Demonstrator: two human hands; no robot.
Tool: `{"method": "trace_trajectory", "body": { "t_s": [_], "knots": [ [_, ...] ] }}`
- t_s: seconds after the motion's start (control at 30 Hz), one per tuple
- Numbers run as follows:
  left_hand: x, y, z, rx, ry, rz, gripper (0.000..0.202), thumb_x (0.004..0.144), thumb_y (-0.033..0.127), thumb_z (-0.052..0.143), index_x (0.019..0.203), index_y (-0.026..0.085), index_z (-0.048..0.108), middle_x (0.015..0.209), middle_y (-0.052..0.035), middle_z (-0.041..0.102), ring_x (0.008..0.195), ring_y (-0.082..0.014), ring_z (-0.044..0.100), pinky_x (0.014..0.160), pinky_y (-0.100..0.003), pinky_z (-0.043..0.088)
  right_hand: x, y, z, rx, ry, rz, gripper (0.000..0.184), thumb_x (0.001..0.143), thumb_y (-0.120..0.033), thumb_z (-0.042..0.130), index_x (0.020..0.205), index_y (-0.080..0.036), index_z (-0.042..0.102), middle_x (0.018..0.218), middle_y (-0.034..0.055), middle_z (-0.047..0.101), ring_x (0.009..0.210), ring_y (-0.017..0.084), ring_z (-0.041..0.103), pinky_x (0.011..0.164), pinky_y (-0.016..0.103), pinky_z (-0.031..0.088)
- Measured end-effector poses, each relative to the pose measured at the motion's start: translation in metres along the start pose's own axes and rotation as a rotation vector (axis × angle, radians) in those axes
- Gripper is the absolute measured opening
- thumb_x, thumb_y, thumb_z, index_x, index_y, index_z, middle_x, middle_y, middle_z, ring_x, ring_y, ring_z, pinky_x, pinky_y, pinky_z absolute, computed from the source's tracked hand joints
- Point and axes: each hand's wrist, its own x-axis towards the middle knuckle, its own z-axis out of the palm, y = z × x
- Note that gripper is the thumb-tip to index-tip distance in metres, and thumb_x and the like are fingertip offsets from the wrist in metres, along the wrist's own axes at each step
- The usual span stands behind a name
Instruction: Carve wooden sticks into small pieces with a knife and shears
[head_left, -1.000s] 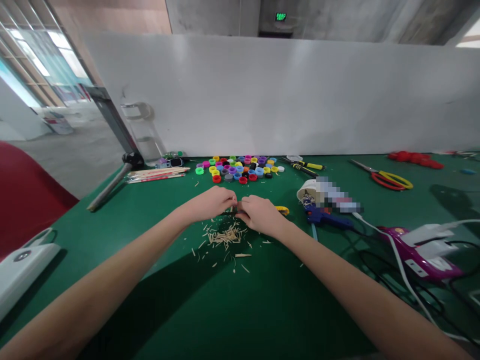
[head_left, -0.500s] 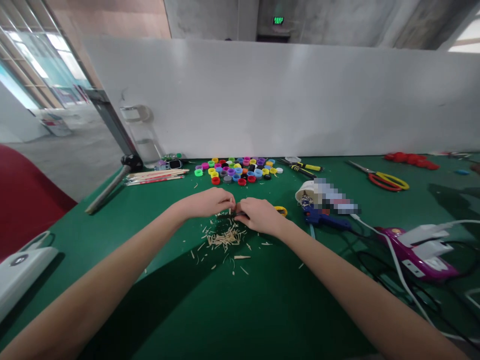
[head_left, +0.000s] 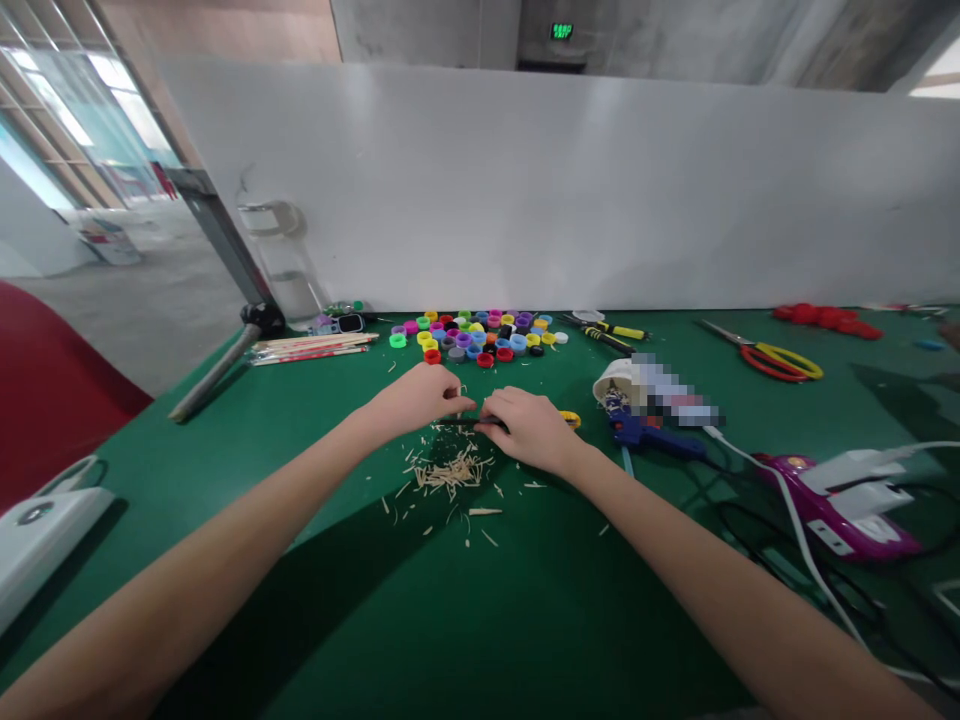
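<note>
My left hand (head_left: 429, 393) is closed in a pinch on a short, thin wooden stick (head_left: 460, 411), most of it hidden by the fingers. Facing it, my right hand (head_left: 527, 424) wraps round a pair of scissors; a dark blade (head_left: 453, 422) points left, close to the stick, and a yellow handle loop (head_left: 571, 419) shows behind the hand. Below both hands lies a heap of pale wood shavings (head_left: 451, 474), with loose slivers scattered around and one larger pointed wooden piece (head_left: 486, 512) in front.
Colourful bottle caps (head_left: 480, 338) spread along the back, with wooden sticks (head_left: 311, 349) to their left. At right are pliers (head_left: 606, 339), a white cup (head_left: 613, 380), a blue glue gun (head_left: 654, 437), red-yellow scissors (head_left: 772, 356), and a purple power strip (head_left: 847, 510) with cables.
My left hand has shifted slightly up, and more of the dark blade shows between the hands. My right hand keeps its grip. The whole view has tilted slightly.
</note>
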Motion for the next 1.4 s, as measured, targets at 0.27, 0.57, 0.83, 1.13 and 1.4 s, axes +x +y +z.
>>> {"method": "trace_trajectory", "body": {
  "t_s": [0.27,0.57,0.83,1.13,1.4],
  "knots": [
    [-0.002,0.008,0.000,0.034,-0.008,-0.048,0.037,0.079,0.045,0.049,0.052,0.019,0.046,0.049,-0.0012,0.049,0.047,-0.0110,0.039,0.049,-0.030,0.027,0.000,0.001,0.002,-0.046,0.029,0.003,0.018,0.090,-0.034,0.047,0.081,-0.019,0.055,0.079,0.0020,0.060,0.078,0.015,0.051,0.054,0.026,0.025],
    [-0.001,0.006,0.001,0.043,0.006,0.001,0.036,0.079,0.042,0.050,0.053,0.019,0.044,0.048,0.0002,0.048,0.046,-0.0099,0.039,0.048,-0.028,0.027,0.003,0.004,0.002,-0.073,0.009,-0.017,0.018,0.090,-0.034,0.048,0.082,-0.019,0.054,0.082,0.0029,0.060,0.080,0.016,0.050,0.054,0.027,0.025],
    [-0.002,0.004,0.003,0.091,-0.009,0.115,0.036,0.087,0.039,0.042,0.058,0.018,0.047,0.053,-0.0008,0.051,0.050,-0.0106,0.042,0.050,-0.028,0.028,0.009,0.004,0.000,-0.003,-0.064,-0.007,0.015,0.088,-0.033,0.052,0.081,-0.019,0.053,0.083,0.0024,0.060,0.080,0.015,0.051,0.055,0.025,0.027],
    [-0.004,0.004,-0.002,0.083,-0.091,0.183,0.031,0.090,0.034,0.036,0.071,0.017,0.053,0.060,-0.0007,0.054,0.055,-0.0114,0.045,0.054,-0.027,0.031,0.012,0.005,0.002,-0.017,-0.128,-0.015,0.011,0.086,-0.030,0.053,0.082,-0.020,0.055,0.085,0.0030,0.061,0.080,0.016,0.052,0.053,0.026,0.027],
    [-0.002,0.002,-0.007,0.018,-0.184,0.233,0.029,0.088,0.033,0.037,0.081,0.018,0.061,0.074,-0.0021,0.062,0.061,-0.0112,0.050,0.056,-0.025,0.034,0.010,0.007,0.008,-0.064,-0.149,-0.026,0.014,0.086,-0.034,0.054,0.086,-0.020,0.055,0.085,0.0030,0.061,0.080,0.016,0.053,0.049,0.027,0.022]
  ]
}}
